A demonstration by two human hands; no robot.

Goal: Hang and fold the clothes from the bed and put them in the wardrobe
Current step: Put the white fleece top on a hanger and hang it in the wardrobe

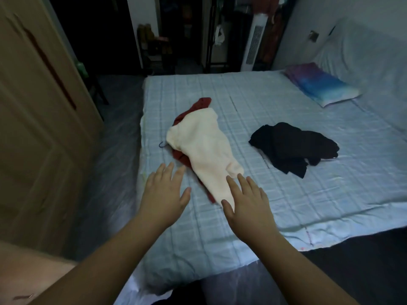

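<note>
The fingers of the left hand (164, 194) are straight and spread a little, with the thumb out to the side. They hold nothing. The fingertips are just beside the near edge of the dark red cloth garment (203, 103), and it is hard to tell if they touch it. The fingers of the right hand (247, 203) are also straight and a bit apart, holding nothing. Its thumb and first finger lie over the near tip of the long cream-white soft garment (201, 146). Both arms are bare and reach forward from the bottom of the view.

The cream-white garment lies flat on top of the dark red one. It is long and thin. Its long line runs from far left to near right, and its narrow end points toward the right hand. Its wider end points away, toward the far left of the bed. The dark red garment peeks out at the far end and along the left side.

Off to the right, well apart, sits a crumpled black pile of clothes (293, 146). All the clothes are on the bed with the pale blue checked sheet (253, 216). A purple and blue pillow (319, 84) lies at the far right. A tan wooden wardrobe door (39, 128) stands on the left.
</note>
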